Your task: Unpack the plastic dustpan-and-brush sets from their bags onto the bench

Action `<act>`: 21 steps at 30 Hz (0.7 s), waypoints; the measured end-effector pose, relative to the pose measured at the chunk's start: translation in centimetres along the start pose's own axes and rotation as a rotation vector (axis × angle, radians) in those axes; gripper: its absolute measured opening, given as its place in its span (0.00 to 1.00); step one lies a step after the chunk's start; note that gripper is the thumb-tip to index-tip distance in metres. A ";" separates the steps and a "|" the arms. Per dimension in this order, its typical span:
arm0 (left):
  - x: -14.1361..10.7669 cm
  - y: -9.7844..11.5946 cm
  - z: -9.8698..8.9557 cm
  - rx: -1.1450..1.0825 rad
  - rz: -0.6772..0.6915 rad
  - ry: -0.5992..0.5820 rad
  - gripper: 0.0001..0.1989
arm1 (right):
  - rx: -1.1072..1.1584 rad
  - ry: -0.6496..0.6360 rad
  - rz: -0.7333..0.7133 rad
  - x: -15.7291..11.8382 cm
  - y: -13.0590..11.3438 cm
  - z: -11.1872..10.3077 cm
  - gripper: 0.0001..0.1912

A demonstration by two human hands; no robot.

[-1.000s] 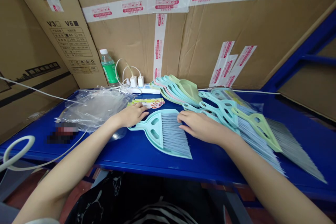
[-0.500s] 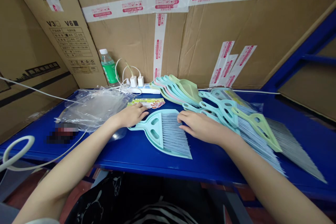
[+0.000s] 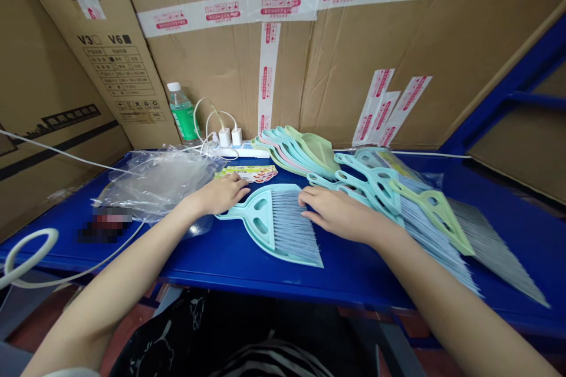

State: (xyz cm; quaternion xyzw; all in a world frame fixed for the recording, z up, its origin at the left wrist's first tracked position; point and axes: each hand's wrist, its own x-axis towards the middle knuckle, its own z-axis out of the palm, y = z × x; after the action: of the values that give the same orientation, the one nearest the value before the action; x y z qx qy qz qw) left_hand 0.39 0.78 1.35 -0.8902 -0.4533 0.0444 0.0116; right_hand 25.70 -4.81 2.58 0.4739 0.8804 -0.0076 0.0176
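Note:
A light blue hand brush [image 3: 294, 224] lies in a matching dustpan [image 3: 253, 240] before me, bristles pointing right. My left hand [image 3: 225, 192] is over the left end of the set, by the handle, with its fingertips at several printed cards [image 3: 260, 173]. Its fingers are stretched and the thumb is apart. At the dustpan's upper right corner is my right hand [image 3: 329, 212], fingers loosely bent and the thumb separate; I see nothing held in it. More blue brushes [image 3: 375, 188] and a green-handled brush [image 3: 435, 215] lie beside my right forearm.
Nested dustpans [image 3: 305, 153] in green, blue and pink rest at the back. Clear plastic bags [image 3: 163, 179] lie on the left of the blue table [image 3: 265, 285]. Behind them stand a green-labelled bottle [image 3: 184, 118] and a power strip [image 3: 252, 152] with chargers. Cardboard [image 3: 221, 65] walls the back.

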 end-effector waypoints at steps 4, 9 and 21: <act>0.0 0.1 -0.1 0.019 0.004 0.001 0.25 | -0.010 0.015 -0.005 0.0 0.1 0.1 0.04; 0.0 0.3 -0.2 0.025 0.003 -0.003 0.25 | -0.006 0.058 -0.026 0.0 0.1 0.3 0.05; -0.1 0.5 -0.5 0.044 -0.015 -0.020 0.24 | -0.019 0.039 -0.025 0.1 0.1 0.2 0.04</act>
State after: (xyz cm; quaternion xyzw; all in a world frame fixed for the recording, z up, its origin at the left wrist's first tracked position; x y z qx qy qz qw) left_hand 0.75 0.38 1.82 -0.8857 -0.4591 0.0631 0.0269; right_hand 25.73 -4.74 2.38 0.4628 0.8864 0.0098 0.0051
